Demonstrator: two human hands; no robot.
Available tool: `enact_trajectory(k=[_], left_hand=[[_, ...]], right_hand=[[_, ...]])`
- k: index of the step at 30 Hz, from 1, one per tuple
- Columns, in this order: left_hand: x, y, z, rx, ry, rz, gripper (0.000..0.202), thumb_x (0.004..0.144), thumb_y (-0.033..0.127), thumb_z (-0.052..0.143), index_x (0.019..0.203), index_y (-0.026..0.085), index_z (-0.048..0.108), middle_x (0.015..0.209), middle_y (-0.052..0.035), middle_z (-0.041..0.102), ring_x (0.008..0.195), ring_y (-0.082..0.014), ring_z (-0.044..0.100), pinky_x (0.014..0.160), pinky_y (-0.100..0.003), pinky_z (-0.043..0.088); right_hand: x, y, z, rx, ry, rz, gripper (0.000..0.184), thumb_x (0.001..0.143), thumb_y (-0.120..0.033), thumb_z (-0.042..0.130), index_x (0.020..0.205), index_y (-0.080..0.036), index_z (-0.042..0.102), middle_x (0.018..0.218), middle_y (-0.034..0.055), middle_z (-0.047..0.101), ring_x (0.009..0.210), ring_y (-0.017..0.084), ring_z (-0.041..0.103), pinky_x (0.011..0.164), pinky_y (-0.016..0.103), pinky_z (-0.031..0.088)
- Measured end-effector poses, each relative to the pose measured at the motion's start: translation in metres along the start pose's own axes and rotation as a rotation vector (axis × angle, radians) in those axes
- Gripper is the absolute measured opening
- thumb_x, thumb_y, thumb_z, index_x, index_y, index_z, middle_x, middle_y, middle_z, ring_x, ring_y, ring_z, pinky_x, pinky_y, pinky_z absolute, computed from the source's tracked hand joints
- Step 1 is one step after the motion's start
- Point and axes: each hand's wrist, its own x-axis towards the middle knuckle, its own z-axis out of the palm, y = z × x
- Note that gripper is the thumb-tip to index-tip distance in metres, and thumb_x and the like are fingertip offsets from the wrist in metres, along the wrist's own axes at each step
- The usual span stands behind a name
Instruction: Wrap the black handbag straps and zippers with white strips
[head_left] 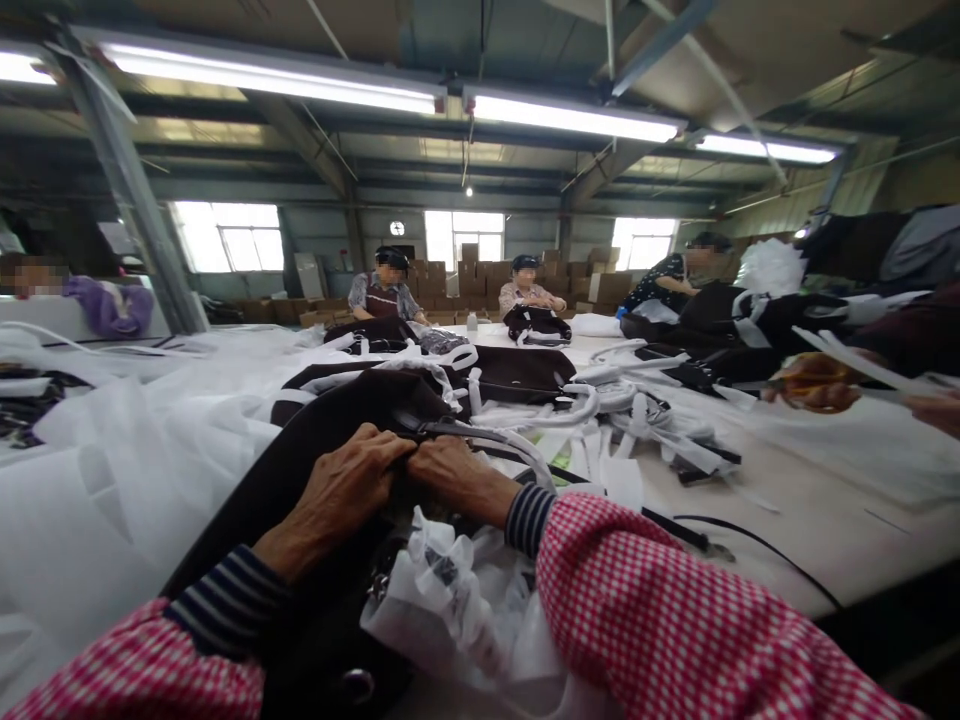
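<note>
Far left, loose white fabric [127,450] lies in soft folds over that whole side of the table and runs up against the flank of the dark bag [300,460], leaving no bare surface there. The bag lies in front of the person, slanting from the lower left towards the middle, with its upper edge turned away from them. The left hand [349,485] is curled over that edge, fingers bent and pinching the dark material. Right beside it, knuckles nearly touching, the right hand [459,478] grips the same edge in the same closed way.

Below the right wrist, crumpled white wrapping [450,600] sits bunched against the bag. Beyond the hands, a heap of dark bags and white handles [525,385] crowds the centre.

To the right the table [817,520] shows a bare pale stretch, the widest free room in view. A thin black strap [757,545] trails across it towards the near edge, which cuts diagonally along the lower right. At the far right a co-worker's hand [817,385] is closed round something orange, well apart from the person's own hands.
</note>
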Motion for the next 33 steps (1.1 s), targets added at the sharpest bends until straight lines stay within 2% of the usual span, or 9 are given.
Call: enact_trajectory(k=[4, 9, 14, 16, 19, 23, 26, 29, 33], left_hand=[[0.0, -0.002, 0.005, -0.012, 0.039, -0.031, 0.04, 0.096, 0.016, 0.052, 0.128, 0.032, 0.069, 0.119, -0.0014, 0.071, 0.119, -0.0233, 0.057, 0.084, -0.034, 0.052], [0.0, -0.002, 0.01, -0.023, 0.05, -0.05, 0.037, 0.096, 0.023, 0.05, 0.126, 0.034, 0.07, 0.122, -0.0003, 0.071, 0.122, -0.0239, 0.055, 0.085, -0.034, 0.052], [0.006, -0.006, 0.016, -0.077, 0.025, 0.005, 0.035, 0.09, 0.032, 0.053, 0.12, 0.034, 0.072, 0.116, -0.0016, 0.071, 0.117, -0.0271, 0.056, 0.087, -0.037, 0.051], [0.013, -0.013, 0.021, -0.114, 0.003, 0.03, 0.033, 0.086, 0.034, 0.056, 0.114, 0.033, 0.074, 0.112, -0.0029, 0.071, 0.114, -0.0288, 0.057, 0.091, -0.04, 0.05], [0.023, -0.028, 0.029, -0.23, -0.05, 0.061, 0.029, 0.083, 0.041, 0.059, 0.102, 0.03, 0.078, 0.108, -0.0054, 0.071, 0.115, -0.0307, 0.059, 0.098, -0.041, 0.049], [0.028, -0.04, 0.036, -0.318, -0.104, 0.034, 0.043, 0.077, 0.059, 0.068, 0.107, 0.03, 0.079, 0.112, -0.007, 0.069, 0.116, -0.0323, 0.061, 0.101, -0.041, 0.051], [0.027, -0.036, 0.044, -0.233, -0.053, 0.013, 0.037, 0.078, 0.054, 0.065, 0.101, 0.028, 0.079, 0.109, -0.0073, 0.069, 0.109, -0.0299, 0.065, 0.094, -0.038, 0.054], [0.025, -0.03, 0.053, -0.116, 0.012, 0.014, 0.031, 0.08, 0.047, 0.058, 0.091, 0.028, 0.08, 0.107, -0.0083, 0.068, 0.104, -0.0279, 0.066, 0.087, -0.036, 0.054], [0.019, -0.03, 0.063, -0.085, 0.068, 0.073, 0.031, 0.086, 0.046, 0.054, 0.09, 0.031, 0.08, 0.106, -0.0078, 0.072, 0.11, -0.0293, 0.061, 0.094, -0.041, 0.051]], right_hand=[[-0.007, 0.009, 0.008, 0.137, 0.11, 0.239, 0.021, 0.092, -0.019, 0.06, 0.109, -0.011, 0.07, 0.106, 0.0171, 0.074, 0.1, 0.026, 0.069, 0.085, 0.034, 0.051], [-0.015, 0.021, 0.02, 0.257, 0.207, 0.357, 0.033, 0.086, -0.026, 0.064, 0.115, -0.01, 0.068, 0.111, 0.0174, 0.072, 0.105, 0.028, 0.065, 0.086, 0.035, 0.048], [-0.018, 0.017, 0.016, 0.562, 0.276, 0.354, 0.008, 0.081, -0.024, 0.066, 0.081, -0.017, 0.068, 0.077, 0.0012, 0.067, 0.076, 0.016, 0.061, 0.067, 0.025, 0.041], [-0.022, 0.014, 0.015, 0.803, 0.324, 0.294, 0.013, 0.079, -0.025, 0.07, 0.071, -0.017, 0.063, 0.066, -0.0041, 0.057, 0.065, 0.012, 0.055, 0.058, 0.022, 0.035], [-0.029, 0.011, 0.019, 0.992, 0.401, 0.223, 0.015, 0.076, -0.023, 0.074, 0.068, -0.017, 0.063, 0.062, -0.007, 0.053, 0.062, 0.009, 0.052, 0.055, 0.02, 0.032], [-0.033, 0.009, 0.02, 1.059, 0.396, 0.29, 0.01, 0.073, -0.016, 0.075, 0.068, -0.017, 0.066, 0.062, -0.007, 0.055, 0.064, 0.009, 0.053, 0.055, 0.019, 0.032], [-0.036, 0.008, 0.01, 1.016, 0.279, 0.325, 0.01, 0.079, -0.02, 0.073, 0.071, -0.017, 0.068, 0.061, -0.0059, 0.054, 0.064, 0.01, 0.053, 0.055, 0.02, 0.033], [-0.055, 0.011, -0.013, 0.811, 0.183, 0.198, 0.01, 0.085, -0.022, 0.069, 0.077, -0.016, 0.072, 0.065, -0.0043, 0.058, 0.065, 0.01, 0.055, 0.059, 0.02, 0.035], [-0.108, 0.042, -0.051, 0.734, 0.319, 0.119, 0.013, 0.093, -0.026, 0.066, 0.092, -0.018, 0.076, 0.078, -0.0024, 0.069, 0.069, 0.01, 0.061, 0.066, 0.019, 0.042]])
